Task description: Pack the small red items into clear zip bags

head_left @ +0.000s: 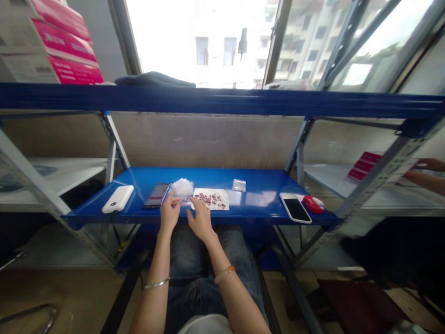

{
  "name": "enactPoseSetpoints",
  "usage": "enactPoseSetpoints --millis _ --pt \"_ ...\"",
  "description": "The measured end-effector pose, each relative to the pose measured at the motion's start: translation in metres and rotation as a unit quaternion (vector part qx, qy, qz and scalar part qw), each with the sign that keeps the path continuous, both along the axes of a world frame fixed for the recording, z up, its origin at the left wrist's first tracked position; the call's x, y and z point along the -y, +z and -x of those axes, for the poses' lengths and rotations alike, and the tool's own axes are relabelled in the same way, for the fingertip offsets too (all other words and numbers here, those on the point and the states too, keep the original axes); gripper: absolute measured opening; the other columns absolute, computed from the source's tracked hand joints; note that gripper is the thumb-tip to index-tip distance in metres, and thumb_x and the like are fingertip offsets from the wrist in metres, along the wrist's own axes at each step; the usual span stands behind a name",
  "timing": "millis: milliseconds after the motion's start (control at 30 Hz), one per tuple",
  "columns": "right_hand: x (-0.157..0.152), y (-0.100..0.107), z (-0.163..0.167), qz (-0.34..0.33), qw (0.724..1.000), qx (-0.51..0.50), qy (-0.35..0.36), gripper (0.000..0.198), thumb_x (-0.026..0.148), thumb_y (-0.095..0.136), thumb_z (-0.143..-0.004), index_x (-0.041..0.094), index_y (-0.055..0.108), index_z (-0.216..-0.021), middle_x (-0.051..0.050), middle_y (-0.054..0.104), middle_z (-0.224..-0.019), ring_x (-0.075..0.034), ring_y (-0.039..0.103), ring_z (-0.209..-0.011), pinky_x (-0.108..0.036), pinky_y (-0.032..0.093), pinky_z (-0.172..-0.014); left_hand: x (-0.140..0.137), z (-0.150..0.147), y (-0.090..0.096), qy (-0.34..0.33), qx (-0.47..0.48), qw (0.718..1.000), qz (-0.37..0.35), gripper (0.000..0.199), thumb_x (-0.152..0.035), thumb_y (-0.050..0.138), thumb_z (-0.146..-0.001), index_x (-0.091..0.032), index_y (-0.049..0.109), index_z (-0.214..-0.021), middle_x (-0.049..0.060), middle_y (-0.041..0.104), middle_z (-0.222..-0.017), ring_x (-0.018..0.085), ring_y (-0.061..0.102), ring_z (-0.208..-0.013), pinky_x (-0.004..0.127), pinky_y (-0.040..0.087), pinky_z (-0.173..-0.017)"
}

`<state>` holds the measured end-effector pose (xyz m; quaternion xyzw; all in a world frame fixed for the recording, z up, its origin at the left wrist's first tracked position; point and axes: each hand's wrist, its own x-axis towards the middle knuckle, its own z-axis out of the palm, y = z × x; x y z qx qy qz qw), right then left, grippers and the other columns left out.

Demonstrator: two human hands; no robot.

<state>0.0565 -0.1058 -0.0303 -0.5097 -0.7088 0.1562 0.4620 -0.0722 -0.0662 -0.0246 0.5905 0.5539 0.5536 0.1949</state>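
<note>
My left hand is at the lower left of a stack of small clear plastic bags. Its index finger reaches up along the stack, while the other fingers curl in on the edge of a clear bag. My right hand has its thumb apart from its fingers, and the fingertips touch down by the left edge of a white sheet. Many small dark-red pieces are scattered on that sheet. No piece shows between the right fingers.
On the blue table lie a dark flat stack, a white power bank with a cable, a small filled clear bag, a phone and a red object. Another person's hand is at the far right.
</note>
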Motion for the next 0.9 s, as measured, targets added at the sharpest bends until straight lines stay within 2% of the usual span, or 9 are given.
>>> enactPoseSetpoints --millis 67,167,333,467,533,633,800,900 --pt "0.007 -0.002 0.012 0.017 0.996 0.085 0.011 0.042 0.026 0.047 -0.086 0.019 0.050 -0.127 -0.011 0.046 -0.139 -0.028 0.035 -0.132 -0.048 0.029 -0.102 -0.003 0.004 -0.008 0.057 -0.048 0.997 0.019 0.053 -0.018 0.055 -0.074 -0.012 0.051 -0.127 0.008 0.070 -0.087 0.021 0.065 -0.074 0.035 0.051 -0.079" --pt "0.013 -0.010 0.025 0.033 0.987 0.151 0.037 0.044 0.025 0.046 -0.086 0.019 0.047 -0.130 -0.010 0.048 -0.137 -0.025 0.033 -0.133 -0.046 0.024 -0.106 -0.007 0.007 -0.021 0.086 -0.101 0.990 0.051 0.053 -0.014 0.052 -0.073 -0.009 0.052 -0.126 0.012 0.069 -0.091 0.024 0.065 -0.077 0.037 0.051 -0.079" --pt "0.012 -0.026 0.032 0.045 0.984 0.160 0.057 0.048 0.025 0.045 -0.086 0.018 0.044 -0.133 -0.010 0.048 -0.138 -0.022 0.034 -0.133 -0.043 0.019 -0.110 -0.012 0.008 -0.037 0.124 -0.148 0.981 0.020 0.049 -0.015 0.050 -0.074 -0.011 0.053 -0.123 0.015 0.066 -0.100 0.030 0.061 -0.097 0.043 0.047 -0.089" --pt "0.001 -0.027 0.021 0.021 0.990 0.133 0.049 0.044 0.022 0.046 -0.084 0.019 0.050 -0.128 -0.008 0.053 -0.133 -0.022 0.037 -0.131 -0.043 0.023 -0.109 -0.009 0.006 -0.038 0.165 -0.180 0.970 -0.008 0.047 -0.018 0.052 -0.077 -0.009 0.053 -0.122 0.020 0.059 -0.114 0.033 0.053 -0.112 0.046 0.042 -0.096" --pt "-0.012 -0.022 0.004 0.004 0.994 0.111 0.012 0.041 0.020 0.044 -0.085 0.018 0.053 -0.124 -0.009 0.056 -0.130 -0.023 0.040 -0.129 -0.043 0.027 -0.107 -0.007 0.003 -0.037 0.193 -0.183 0.964 -0.018 0.044 -0.022 0.051 -0.080 -0.008 0.054 -0.121 0.022 0.056 -0.118 0.035 0.050 -0.116 0.049 0.041 -0.097" --pt "-0.038 -0.010 -0.040 0.001 0.993 0.091 -0.078 0.042 0.011 0.039 -0.083 0.013 0.056 -0.121 -0.012 0.058 -0.125 -0.023 0.045 -0.125 -0.039 0.032 -0.105 -0.003 -0.005 -0.033 0.209 -0.180 0.961 -0.035 0.040 -0.026 0.047 -0.084 -0.010 0.055 -0.119 0.022 0.055 -0.120 0.035 0.049 -0.116 0.051 0.040 -0.097" --pt "-0.079 0.004 -0.131 0.100 0.957 0.124 -0.244 0.053 0.002 0.034 -0.079 0.007 0.047 -0.131 -0.016 0.051 -0.133 -0.024 0.043 -0.126 -0.036 0.033 -0.104 0.000 -0.026 -0.028 0.173 -0.182 0.966 -0.063 0.036 -0.025 0.044 -0.085 -0.011 0.057 -0.116 0.020 0.056 -0.119 0.034 0.049 -0.116 0.050 0.041 -0.096" --pt "-0.093 0.002 -0.168 0.142 0.941 0.174 -0.254 0.055 0.006 0.038 -0.081 0.011 0.042 -0.135 -0.015 0.043 -0.140 -0.025 0.037 -0.131 -0.035 0.034 -0.101 0.000 -0.039 -0.028 0.151 -0.181 0.968 -0.080 0.033 -0.024 0.045 -0.084 -0.012 0.058 -0.112 0.019 0.058 -0.117 0.034 0.050 -0.114 0.049 0.042 -0.095"
